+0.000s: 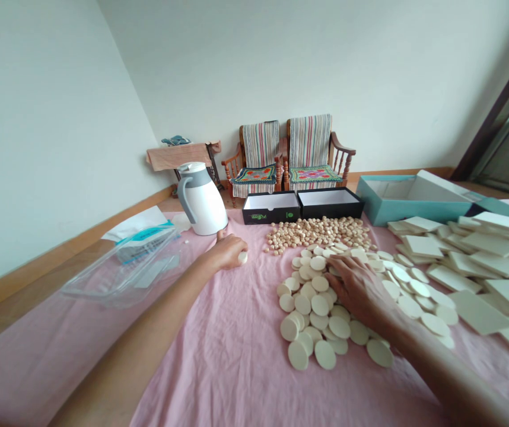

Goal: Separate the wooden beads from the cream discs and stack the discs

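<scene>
One small disc [242, 257] is pinched in the fingers of the outstretched left hand [226, 251] beside one jug [201, 200], while the right hand [355, 289] is laid palm-down, fingers loosely apart, on dozens of discs [319, 303] before two black boxes [271, 209].

Discs [320, 305] laid out on the table [219, 367].
Beads [317, 232] are heaped behind them, boxes [272, 216] set farther back, squares [477, 311] spread right, jug [203, 204] placed left.

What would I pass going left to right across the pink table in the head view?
Clear plastic bag, white jug with grey handle, left hand pinching a small cream piece, pile of round cream discs, flat square cream tiles.
</scene>
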Action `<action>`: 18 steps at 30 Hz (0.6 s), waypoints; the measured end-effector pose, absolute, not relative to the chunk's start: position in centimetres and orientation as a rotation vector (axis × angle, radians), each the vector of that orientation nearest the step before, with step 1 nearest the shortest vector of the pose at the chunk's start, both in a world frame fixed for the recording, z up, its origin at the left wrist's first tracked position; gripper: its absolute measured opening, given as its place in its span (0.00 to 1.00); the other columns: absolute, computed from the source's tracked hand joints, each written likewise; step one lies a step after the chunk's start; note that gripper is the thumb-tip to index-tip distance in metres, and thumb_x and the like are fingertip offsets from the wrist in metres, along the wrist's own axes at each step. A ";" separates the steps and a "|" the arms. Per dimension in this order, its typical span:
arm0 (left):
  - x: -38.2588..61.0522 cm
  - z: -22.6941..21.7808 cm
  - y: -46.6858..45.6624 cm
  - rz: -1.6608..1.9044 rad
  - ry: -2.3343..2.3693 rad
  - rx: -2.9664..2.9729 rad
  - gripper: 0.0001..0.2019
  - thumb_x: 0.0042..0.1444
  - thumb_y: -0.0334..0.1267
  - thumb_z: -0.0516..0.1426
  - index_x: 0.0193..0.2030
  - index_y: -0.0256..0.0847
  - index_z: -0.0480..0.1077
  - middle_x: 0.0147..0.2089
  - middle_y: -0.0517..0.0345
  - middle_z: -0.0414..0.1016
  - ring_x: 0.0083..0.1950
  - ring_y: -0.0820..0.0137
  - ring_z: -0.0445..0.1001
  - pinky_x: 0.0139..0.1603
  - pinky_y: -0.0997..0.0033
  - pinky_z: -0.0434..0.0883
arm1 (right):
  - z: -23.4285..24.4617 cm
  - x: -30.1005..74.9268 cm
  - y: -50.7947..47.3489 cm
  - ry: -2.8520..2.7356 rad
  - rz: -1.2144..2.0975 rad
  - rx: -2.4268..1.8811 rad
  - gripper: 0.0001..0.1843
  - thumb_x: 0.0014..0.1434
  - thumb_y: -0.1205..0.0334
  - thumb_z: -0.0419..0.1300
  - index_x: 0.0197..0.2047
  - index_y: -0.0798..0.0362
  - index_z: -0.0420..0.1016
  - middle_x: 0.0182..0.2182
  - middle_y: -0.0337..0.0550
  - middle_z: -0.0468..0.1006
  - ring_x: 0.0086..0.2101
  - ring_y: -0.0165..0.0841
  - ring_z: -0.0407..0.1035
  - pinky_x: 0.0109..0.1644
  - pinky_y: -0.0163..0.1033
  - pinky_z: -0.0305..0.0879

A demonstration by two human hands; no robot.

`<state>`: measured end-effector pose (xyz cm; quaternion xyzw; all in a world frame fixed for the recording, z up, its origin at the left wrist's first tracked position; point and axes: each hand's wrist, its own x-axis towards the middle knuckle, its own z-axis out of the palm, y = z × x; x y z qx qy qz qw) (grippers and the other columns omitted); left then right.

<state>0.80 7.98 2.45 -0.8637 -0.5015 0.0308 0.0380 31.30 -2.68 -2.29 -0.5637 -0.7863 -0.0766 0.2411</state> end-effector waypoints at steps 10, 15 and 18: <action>1.4 1.9 8.4 0.143 -1.499 -2.664 0.06 0.41 0.30 0.57 0.28 0.42 0.74 0.33 0.55 0.78 0.42 0.60 0.72 0.52 0.54 0.56 | -2.4 31.4 -2.6 -2.154 -0.215 -1.533 0.16 0.62 0.58 0.49 0.49 0.54 0.69 0.46 0.51 0.74 0.46 0.41 0.66 0.47 0.46 0.62; 2.0 2.8 7.3 0.121 -1.503 -2.669 0.06 0.39 0.31 0.60 0.29 0.40 0.73 0.35 0.52 0.77 0.44 0.57 0.71 0.53 0.53 0.58 | -2.3 31.3 -2.6 -2.141 -0.217 -1.554 0.17 0.62 0.57 0.49 0.49 0.54 0.69 0.47 0.51 0.74 0.46 0.41 0.67 0.46 0.47 0.62; 3.6 3.0 6.6 -0.150 -1.407 -2.805 0.11 0.44 0.34 0.60 0.38 0.42 0.74 0.43 0.51 0.76 0.49 0.57 0.70 0.55 0.55 0.59 | -2.2 31.2 -2.7 -2.122 -0.226 -1.543 0.17 0.61 0.57 0.49 0.49 0.54 0.70 0.47 0.51 0.74 0.46 0.41 0.67 0.46 0.47 0.63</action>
